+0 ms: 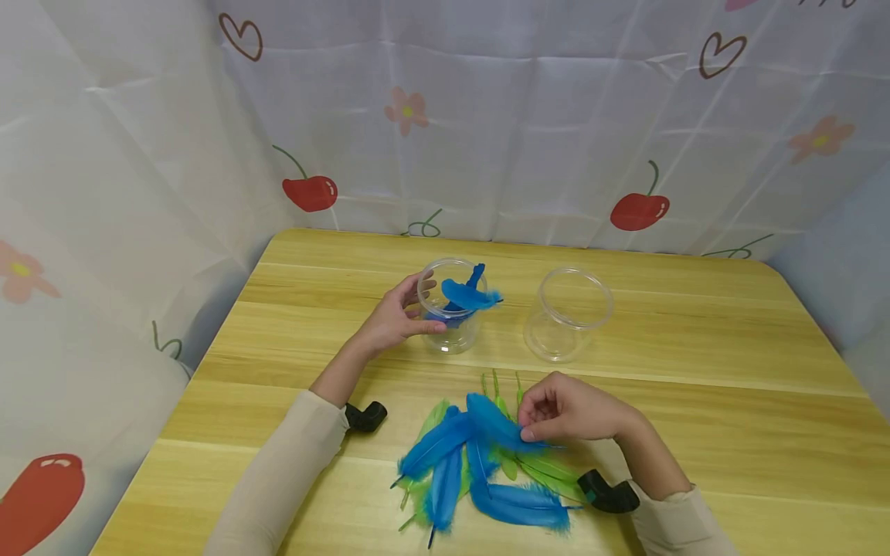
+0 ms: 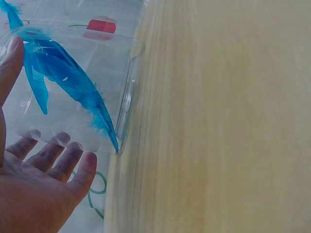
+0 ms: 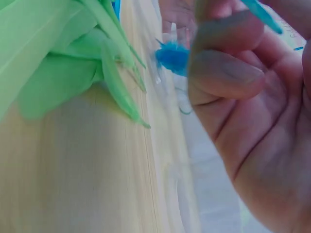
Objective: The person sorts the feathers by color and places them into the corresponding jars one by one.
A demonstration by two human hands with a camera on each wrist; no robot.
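Note:
My left hand (image 1: 392,323) holds a clear plastic cup (image 1: 450,345) from its left side, thumb in front and fingers behind. Blue feathers (image 1: 464,296) are in this cup, one lying across the rim; the left wrist view shows the feathers (image 2: 65,73) through its wall. Over the pile, my right hand (image 1: 580,409) pinches a blue feather (image 1: 492,421) near its quill end. The right wrist view shows that quill (image 3: 264,16) poking out between the fingers. Below lie more blue feathers (image 1: 445,486) on top of green feathers (image 1: 549,469).
A second clear plastic cup (image 1: 575,323) stands to the right of the first. Everything rests on a wood-grain table (image 1: 730,371). Behind it hangs a white curtain (image 1: 501,139) printed with cherries, hearts and flowers. Black wrist mounts (image 1: 610,494) sit at both cuffs.

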